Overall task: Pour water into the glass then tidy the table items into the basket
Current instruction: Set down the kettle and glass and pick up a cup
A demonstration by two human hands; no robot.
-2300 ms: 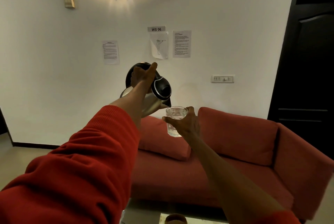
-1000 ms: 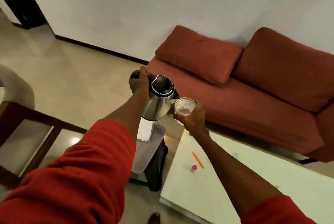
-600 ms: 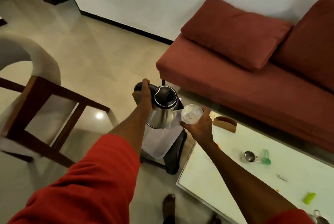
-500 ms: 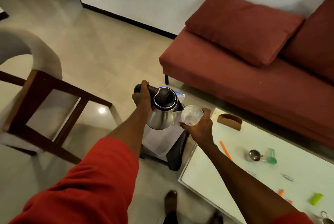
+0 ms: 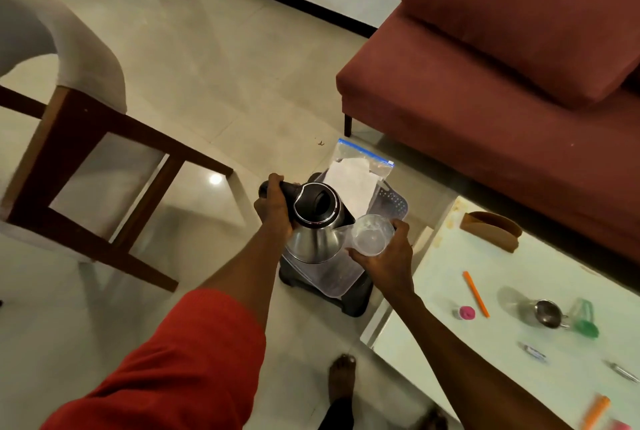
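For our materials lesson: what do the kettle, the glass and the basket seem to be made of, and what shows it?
Kettle: brushed metal body, probably steel, with soft reflections; glossy black lid, likely plastic.
Glass: clear glass or plastic; cannot tell which.
Basket: translucent plastic with punched holes.

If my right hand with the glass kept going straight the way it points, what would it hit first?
Probably the kettle's spout: the glass in the right hand sits right beside it. Past that is the basket, though depth is unclear.
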